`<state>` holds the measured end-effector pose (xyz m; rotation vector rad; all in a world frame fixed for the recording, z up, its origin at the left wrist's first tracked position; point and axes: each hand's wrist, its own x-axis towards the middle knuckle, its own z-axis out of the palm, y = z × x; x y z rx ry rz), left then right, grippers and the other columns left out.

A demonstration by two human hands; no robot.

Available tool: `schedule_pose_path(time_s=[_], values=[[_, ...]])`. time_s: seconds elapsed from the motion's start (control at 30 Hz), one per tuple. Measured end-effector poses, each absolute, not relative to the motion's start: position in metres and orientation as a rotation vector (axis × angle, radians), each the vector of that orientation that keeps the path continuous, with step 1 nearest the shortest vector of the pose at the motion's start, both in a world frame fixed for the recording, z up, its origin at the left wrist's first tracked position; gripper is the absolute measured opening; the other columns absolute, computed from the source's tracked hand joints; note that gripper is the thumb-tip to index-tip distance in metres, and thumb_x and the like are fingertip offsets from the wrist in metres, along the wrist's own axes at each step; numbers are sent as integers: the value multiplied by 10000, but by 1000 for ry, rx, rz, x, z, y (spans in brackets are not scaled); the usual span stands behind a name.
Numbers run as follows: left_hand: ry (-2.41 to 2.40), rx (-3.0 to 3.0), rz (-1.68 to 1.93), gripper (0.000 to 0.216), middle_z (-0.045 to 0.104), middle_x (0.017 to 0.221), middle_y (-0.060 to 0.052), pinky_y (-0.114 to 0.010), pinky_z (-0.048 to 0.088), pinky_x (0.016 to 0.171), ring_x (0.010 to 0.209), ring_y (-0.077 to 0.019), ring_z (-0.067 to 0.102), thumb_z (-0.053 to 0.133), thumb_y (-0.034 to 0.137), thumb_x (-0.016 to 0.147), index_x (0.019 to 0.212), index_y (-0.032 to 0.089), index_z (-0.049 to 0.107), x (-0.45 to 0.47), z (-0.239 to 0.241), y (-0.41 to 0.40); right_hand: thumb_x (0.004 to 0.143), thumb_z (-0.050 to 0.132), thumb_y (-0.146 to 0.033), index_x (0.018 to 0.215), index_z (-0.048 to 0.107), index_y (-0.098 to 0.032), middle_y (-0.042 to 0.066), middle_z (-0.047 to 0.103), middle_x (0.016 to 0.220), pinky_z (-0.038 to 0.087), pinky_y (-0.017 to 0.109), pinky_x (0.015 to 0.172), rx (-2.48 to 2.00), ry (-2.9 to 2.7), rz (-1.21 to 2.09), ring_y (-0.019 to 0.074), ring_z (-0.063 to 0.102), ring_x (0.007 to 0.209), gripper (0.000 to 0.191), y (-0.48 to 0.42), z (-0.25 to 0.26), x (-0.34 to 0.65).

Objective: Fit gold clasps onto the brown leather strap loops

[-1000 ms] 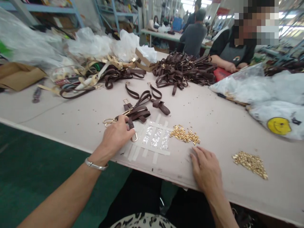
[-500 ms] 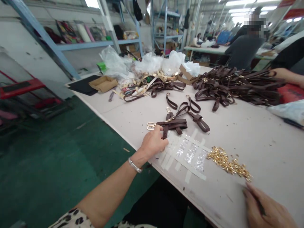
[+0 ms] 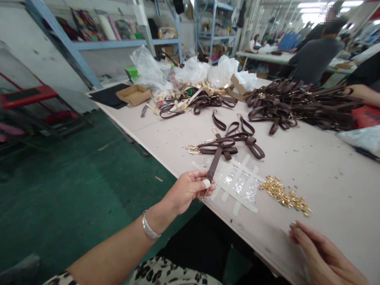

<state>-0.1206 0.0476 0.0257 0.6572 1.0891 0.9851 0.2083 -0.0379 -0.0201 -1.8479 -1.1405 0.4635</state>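
"Foreground: what is the right hand (image 3: pixel 319 253) doing?"

"Lower right, thumb and fingertips nearly meeting. Something tiny is showing at the tips; cannot tell what, or whether it is being gripped."

"And the left hand (image 3: pixel 188 190)?"

"Pinching one end of a dark brown strap (image 3: pixel 215 163), thumb pressing against fingers. Gold-coloured ring (image 3: pixel 203 195) is hanging just below the thumb. White wrap (image 3: pixel 207 183) is circling that thumb, silver bracelet (image 3: pixel 148 226) the wrist."

"Where is the strap running?"

"Slanting away from the hand, above the table (image 3: pixel 169 140) edge, its far end overlapping other straps."

"Beside it?"

"Clear plastic film (image 3: pixel 239 184) is lying right of the left hand, pale tape (image 3: pixel 251 206) crossing it. Gold-coloured metal pieces (image 3: pixel 283 196) are lying heaped farther right."

"Beyond?"

"Loose brown straps (image 3: pixel 255 149) are lying mid-table. Larger strap heap (image 3: pixel 299 103) is spreading behind, a co-worker's forearm (image 3: pixel 364 93) resting beside it. Plastic bags (image 3: pixel 192 72) are bunching at the back; blue shelving (image 3: pixel 111 44) is standing behind."
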Motion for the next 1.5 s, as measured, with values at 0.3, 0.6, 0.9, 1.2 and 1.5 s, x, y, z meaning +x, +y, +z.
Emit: schedule_pose_path(time_s=[0.3, 0.6, 0.9, 1.2, 1.5], values=[[834, 774, 854, 232, 766, 943, -43, -227, 522, 711, 840, -138, 711, 671, 129, 801, 1026, 162, 719, -60, 34, 14, 755, 823, -317, 870, 766, -216, 20, 732, 741, 593, 298, 679, -1339, -924, 1052, 159, 690, 686, 163, -39, 10, 117], [697, 964, 853, 350, 788, 981, -39, -274, 543, 888, 905, -150, 713, 625, 135, 836, 1169, 157, 730, -43, 34, 5, 841, 743, -253, 870, 772, -275, -25, 686, 815, 537, 209, 717, -1284, -1163, 933, 104, 636, 773, 47, -37, 18, 116], [923, 1543, 872, 437, 787, 1095, -10, -261, 585, 910, 991, -171, 739, 504, 46, 851, 1189, 202, 733, -47, 33, -2, 842, 735, -253, 861, 759, -253, -8, 719, 904, 526, 250, 809, -1310, -1072, 951, 132, 662, 867, 31, -42, 17, 113], [889, 2141, 1056, 341, 802, 1038, -34, -189, 583, 890, 847, -161, 780, 583, 141, 871, 1174, 172, 738, -47, 12, 1, 742, 806, -265, 764, 671, -193, -25, 710, 780, 512, 223, 633, -1248, -790, 1083, 97, 610, 660, 154, -47, 20, 113], [721, 1729, 654, 264, 777, 1101, -24, -244, 558, 926, 998, -197, 730, 619, 279, 909, 1146, 268, 734, -29, 19, 8, 652, 863, -219, 1175, 546, -258, -36, 706, 887, 577, 288, 684, -1235, -700, 1100, 156, 670, 779, 613, -59, 12, 140]])
